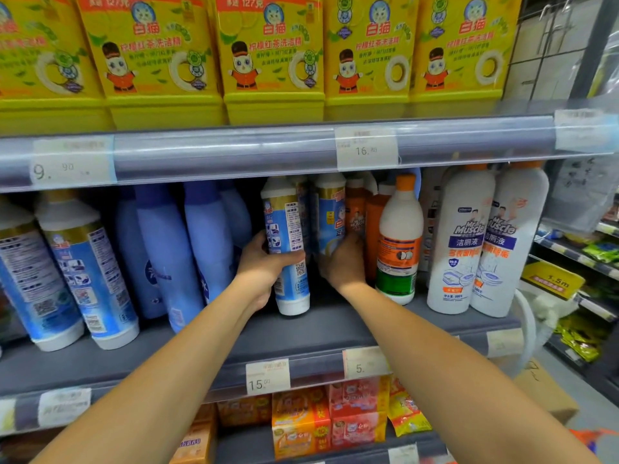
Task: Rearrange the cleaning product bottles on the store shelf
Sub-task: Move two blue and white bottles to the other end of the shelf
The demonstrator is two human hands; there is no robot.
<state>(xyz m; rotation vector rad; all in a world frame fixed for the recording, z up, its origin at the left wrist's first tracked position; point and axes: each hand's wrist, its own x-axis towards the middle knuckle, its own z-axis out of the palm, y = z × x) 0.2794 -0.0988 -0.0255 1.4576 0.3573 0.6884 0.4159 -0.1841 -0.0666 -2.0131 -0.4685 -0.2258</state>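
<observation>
Both your hands hold blue-labelled bottles at centre frame.
Your left hand [264, 262] grips the front bottle [287, 229] on the grey shelf [335, 333]; your right hand [345, 262] wraps the neighbouring bottle [331, 212], just right.

On the grey metal middle shelf [335, 329], a blue-labelled white plastic bottle [284, 242] is near the front. A second blue-labelled white bottle [330, 212] is just right of it, further back. Pale blue plastic bottles [174, 249] lean to their left, and an orange-capped white bottle [400, 242] stands to their right. Yellow plastic tubs [271, 55] sit on the shelf above.
</observation>
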